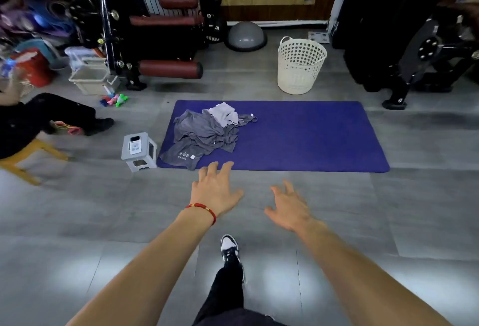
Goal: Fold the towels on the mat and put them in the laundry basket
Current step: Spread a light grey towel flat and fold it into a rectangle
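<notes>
A heap of grey towels lies crumpled on the left half of a blue mat, with a lighter towel on top at the back. Behind the mat, at its right, stands a cream perforated laundry basket, upright. My left hand, with a red cord at the wrist, is stretched forward with spread fingers, its fingertips just short of the mat's near edge and the heap's front corner. My right hand reaches forward beside it, fingers relaxed and spread, holding nothing.
A small grey step stool with a phone on it stands by the mat's left edge. Another person sits on a yellow stool at far left. Gym machines line the back wall, with a grey balance dome. My shoe is on the grey floor.
</notes>
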`<state>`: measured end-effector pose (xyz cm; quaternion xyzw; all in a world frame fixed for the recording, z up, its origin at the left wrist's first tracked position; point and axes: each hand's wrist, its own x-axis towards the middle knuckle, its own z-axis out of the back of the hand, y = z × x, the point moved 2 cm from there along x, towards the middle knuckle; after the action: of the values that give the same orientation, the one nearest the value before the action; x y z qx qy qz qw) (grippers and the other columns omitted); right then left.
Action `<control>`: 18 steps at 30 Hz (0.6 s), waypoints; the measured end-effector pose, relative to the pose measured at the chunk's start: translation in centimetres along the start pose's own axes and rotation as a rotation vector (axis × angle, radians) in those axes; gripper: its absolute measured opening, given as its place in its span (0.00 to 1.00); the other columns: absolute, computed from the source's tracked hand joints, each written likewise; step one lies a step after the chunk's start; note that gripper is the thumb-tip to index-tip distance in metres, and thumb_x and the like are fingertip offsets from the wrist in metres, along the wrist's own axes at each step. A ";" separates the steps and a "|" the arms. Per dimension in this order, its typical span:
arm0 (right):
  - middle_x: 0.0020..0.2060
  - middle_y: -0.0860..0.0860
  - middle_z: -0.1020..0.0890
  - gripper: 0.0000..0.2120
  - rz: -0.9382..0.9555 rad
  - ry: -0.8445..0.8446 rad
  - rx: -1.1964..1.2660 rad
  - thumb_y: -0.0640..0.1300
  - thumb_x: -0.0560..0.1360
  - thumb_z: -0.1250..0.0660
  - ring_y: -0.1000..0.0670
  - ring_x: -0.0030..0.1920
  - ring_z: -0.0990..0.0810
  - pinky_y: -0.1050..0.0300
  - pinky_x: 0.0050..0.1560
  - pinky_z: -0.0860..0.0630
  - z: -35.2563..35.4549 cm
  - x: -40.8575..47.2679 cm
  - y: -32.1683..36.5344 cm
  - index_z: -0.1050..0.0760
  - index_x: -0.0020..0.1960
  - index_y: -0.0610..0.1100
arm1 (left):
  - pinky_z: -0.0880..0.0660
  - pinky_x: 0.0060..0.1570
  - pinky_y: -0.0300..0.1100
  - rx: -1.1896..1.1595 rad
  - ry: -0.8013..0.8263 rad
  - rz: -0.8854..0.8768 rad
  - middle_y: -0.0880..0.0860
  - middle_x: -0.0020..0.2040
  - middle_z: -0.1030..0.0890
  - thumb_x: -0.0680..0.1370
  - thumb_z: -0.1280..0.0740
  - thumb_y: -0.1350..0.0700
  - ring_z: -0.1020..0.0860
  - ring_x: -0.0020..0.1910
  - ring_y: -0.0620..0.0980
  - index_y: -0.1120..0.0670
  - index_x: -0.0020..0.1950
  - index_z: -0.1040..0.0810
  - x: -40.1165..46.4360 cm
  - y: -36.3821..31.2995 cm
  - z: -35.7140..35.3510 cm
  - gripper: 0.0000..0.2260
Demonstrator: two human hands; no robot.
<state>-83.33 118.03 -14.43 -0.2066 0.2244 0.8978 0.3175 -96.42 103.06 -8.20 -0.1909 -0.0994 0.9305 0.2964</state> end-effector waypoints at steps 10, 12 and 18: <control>0.78 0.45 0.42 0.30 -0.154 -0.010 0.010 0.55 0.79 0.36 0.41 0.74 0.35 0.43 0.72 0.34 9.4 17.4 -1.8 0.39 0.78 0.50 | 0.34 0.69 0.56 -0.050 0.081 -0.102 0.54 0.79 0.38 0.77 0.34 0.43 0.40 0.76 0.58 0.44 0.80 0.40 23.5 -3.1 2.0 0.33; 0.78 0.45 0.41 0.29 -0.175 -0.011 0.053 0.55 0.79 0.36 0.41 0.74 0.35 0.43 0.71 0.34 10.9 20.8 -2.1 0.38 0.78 0.51 | 0.33 0.70 0.57 -0.066 0.083 -0.109 0.54 0.78 0.36 0.77 0.34 0.43 0.40 0.76 0.59 0.45 0.80 0.39 28.1 -3.4 2.3 0.33; 0.76 0.45 0.39 0.29 -0.239 0.044 0.165 0.53 0.79 0.35 0.41 0.75 0.35 0.44 0.72 0.34 15.2 30.9 -4.6 0.36 0.78 0.50 | 0.33 0.70 0.60 -0.077 0.155 -0.096 0.55 0.76 0.33 0.77 0.33 0.44 0.38 0.75 0.60 0.48 0.79 0.38 40.3 -5.0 2.8 0.32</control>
<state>-105.80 144.08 -19.18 -0.2246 0.2780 0.8275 0.4330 -125.26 130.60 -16.15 -0.2688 -0.1207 0.8932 0.3397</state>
